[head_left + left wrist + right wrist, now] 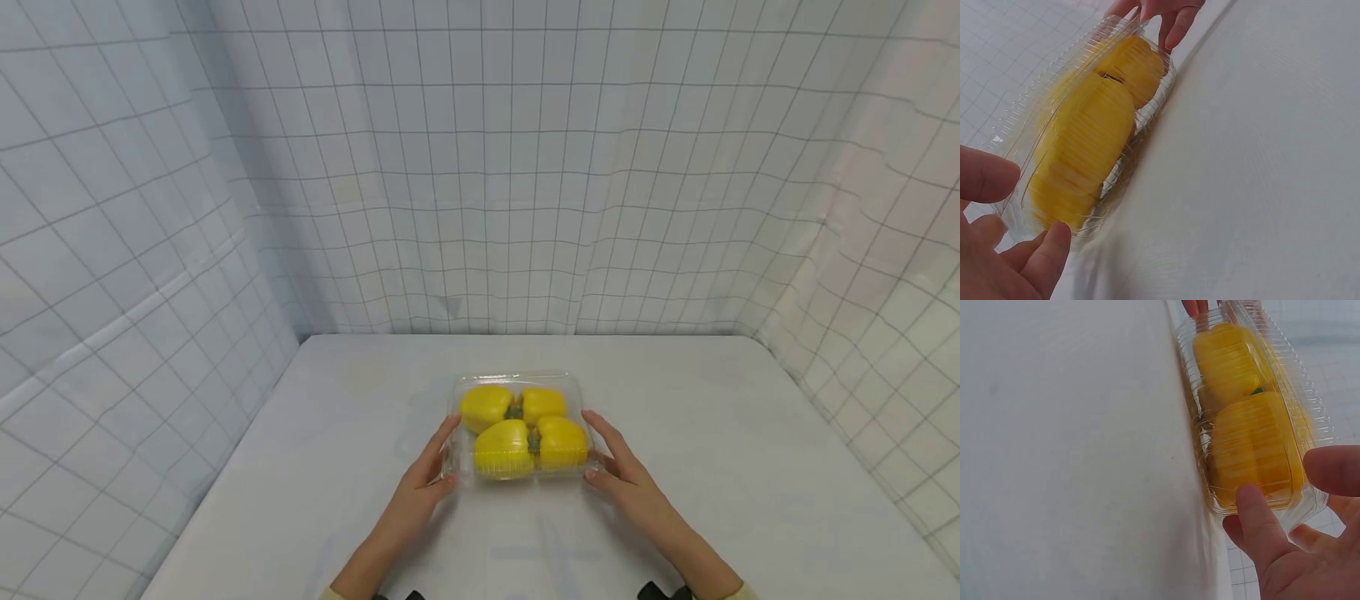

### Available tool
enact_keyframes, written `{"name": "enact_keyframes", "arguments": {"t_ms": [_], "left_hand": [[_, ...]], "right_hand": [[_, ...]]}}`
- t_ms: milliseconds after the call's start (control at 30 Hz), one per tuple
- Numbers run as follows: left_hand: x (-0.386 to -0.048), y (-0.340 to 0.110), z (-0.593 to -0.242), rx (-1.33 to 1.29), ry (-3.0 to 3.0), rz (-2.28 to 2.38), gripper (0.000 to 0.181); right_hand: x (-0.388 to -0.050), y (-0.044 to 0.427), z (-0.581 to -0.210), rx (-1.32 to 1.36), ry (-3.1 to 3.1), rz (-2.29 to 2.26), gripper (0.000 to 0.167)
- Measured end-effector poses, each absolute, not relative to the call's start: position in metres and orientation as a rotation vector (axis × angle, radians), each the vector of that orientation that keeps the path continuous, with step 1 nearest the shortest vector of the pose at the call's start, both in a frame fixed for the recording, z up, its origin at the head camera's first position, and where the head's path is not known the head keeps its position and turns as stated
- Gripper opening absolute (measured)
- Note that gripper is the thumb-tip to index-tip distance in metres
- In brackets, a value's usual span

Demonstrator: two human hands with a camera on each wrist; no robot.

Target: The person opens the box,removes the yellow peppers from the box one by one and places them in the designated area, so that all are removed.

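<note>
With the thumbs near its front corners and the other fingers lying along its ends, the left hand (422, 479) and right hand (628, 482) lightly grip a clear, rectangular, ribbed plastic box (465, 460) between them. Thin and slick, it is probably light, its walls likely to flex or dent under a hard squeeze, so gentle, even pressure low on both ends, beneath the projecting rim, seems the best hold. Inside sit four plump yellow bell peppers (504, 450) with green stems, apparently firm and smooth, and liable to shift if the box tilts. The box is near the middle of a plain white table (300, 500); whether its base touches the surface, I cannot tell.
</note>
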State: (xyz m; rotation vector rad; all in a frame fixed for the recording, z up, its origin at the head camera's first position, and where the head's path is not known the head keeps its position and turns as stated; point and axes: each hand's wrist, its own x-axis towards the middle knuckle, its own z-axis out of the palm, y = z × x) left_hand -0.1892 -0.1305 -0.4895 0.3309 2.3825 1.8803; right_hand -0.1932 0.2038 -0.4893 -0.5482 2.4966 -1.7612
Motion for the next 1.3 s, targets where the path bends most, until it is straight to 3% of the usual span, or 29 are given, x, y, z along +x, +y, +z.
{"name": "enact_keyframes", "arguments": {"t_ms": [400, 1300], "left_hand": [[-0.191, -0.132, -0.490, 0.370, 2.373, 1.885, 0.077], [-0.199, -0.138, -0.498, 0.479, 2.396, 1.940, 0.082]], "right_hand": [[-0.192, 0.202, -0.482, -0.363, 2.318, -1.815, 0.073], [-0.191, 0.193, -0.484, -0.386, 2.608, -1.675, 0.072]]}}
